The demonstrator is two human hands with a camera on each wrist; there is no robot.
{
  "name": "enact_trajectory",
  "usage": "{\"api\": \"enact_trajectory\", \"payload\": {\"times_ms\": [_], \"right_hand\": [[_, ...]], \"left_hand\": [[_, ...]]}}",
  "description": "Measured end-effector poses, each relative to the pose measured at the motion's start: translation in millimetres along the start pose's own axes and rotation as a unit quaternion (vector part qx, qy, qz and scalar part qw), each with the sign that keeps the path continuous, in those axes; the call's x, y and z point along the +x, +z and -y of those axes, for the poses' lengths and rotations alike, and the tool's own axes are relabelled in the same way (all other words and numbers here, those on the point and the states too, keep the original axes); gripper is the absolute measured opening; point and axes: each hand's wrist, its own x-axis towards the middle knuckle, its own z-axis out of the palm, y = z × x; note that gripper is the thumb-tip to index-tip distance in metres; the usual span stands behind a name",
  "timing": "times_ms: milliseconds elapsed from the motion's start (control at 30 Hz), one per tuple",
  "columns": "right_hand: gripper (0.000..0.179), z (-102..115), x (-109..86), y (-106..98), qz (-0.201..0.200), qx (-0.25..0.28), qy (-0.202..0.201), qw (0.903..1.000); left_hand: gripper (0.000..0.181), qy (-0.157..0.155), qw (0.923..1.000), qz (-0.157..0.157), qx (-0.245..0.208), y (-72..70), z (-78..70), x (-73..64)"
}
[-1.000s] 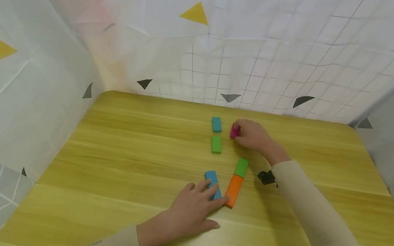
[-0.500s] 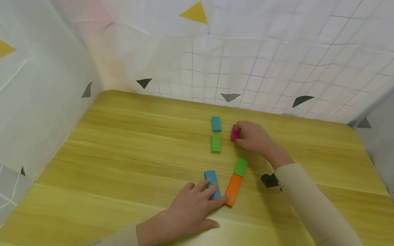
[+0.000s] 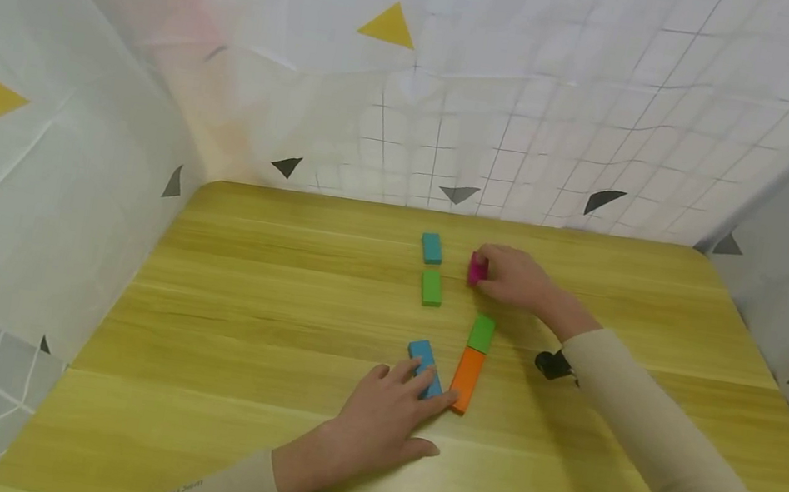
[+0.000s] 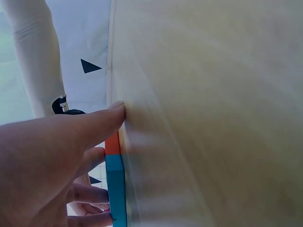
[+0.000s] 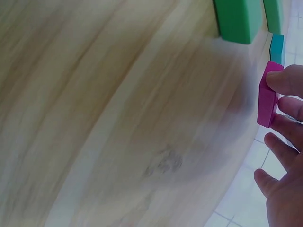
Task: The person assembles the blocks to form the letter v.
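Note:
My left hand (image 3: 381, 421) lies spread on the table, its fingertips resting on a blue block (image 3: 421, 351). Its index fingertip touches the near end of an orange block (image 3: 469, 374); the left wrist view shows the blue block (image 4: 115, 179) under the fingers. A green block (image 3: 481, 333) sits end to end with the orange one, forming one slanted line. Farther back, my right hand (image 3: 517, 280) pinches a magenta block (image 3: 474, 269) between thumb and fingers. In the right wrist view the magenta block (image 5: 266, 101) is tilted, with the thumb on its face.
Left of the right hand, a teal block (image 3: 432, 248) and a light green block (image 3: 431, 289) lie in a column on the wooden table (image 3: 243, 300). A patterned white curtain (image 3: 532, 131) hangs behind the table's back edge.
My right hand has shifted slightly right and nearer to me, carrying the magenta block away from the teal one. My left hand and the other blocks have stayed put.

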Motion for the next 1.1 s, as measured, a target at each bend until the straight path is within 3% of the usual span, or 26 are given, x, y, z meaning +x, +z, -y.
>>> {"api": "enact_trajectory", "payload": {"times_ms": [1100], "right_hand": [[0.026, -15, -25.7, -1, 0.014, -0.003, -0.006, 0.9999]], "left_hand": [[0.071, -0.002, 1.0000, 0.000, -0.008, 0.2, -0.7, 0.9]]}}
